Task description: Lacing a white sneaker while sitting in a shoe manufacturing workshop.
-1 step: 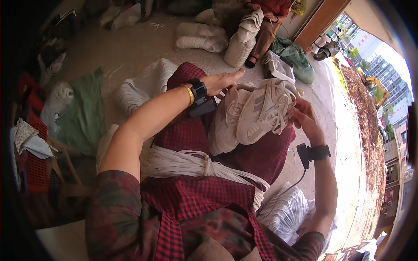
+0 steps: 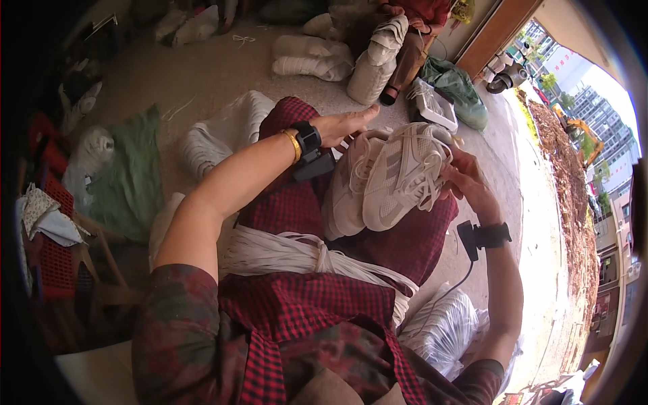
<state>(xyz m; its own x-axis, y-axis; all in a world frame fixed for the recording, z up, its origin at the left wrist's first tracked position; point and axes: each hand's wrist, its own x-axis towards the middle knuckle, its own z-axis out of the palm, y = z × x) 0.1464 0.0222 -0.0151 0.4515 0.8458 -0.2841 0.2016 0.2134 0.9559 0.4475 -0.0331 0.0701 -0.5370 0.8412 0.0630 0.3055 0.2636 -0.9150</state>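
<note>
Two off-white lace-up sneakers rest side by side over my lap, toes toward me. My left hand is at the collar of the left sneaker, its thumb stretched out and its other fingers partly hidden at the shoe's edge. With bent fingers my right hand grips the right sneaker along its side, near the loose lace loops. A thick bundle of pale laces lies across my lap, over the red-and-black checked apron.
Plastic-wrapped stacks of white pieces stand by my right side, with another stack ahead on the left. A green cloth lies at left. Farther off sit a seated person, a white shoe and a green sack.
The right sneaker has shifted slightly to the left, closer over the other one, and my right hand has moved slightly with it. My left hand looks unmoved.
</note>
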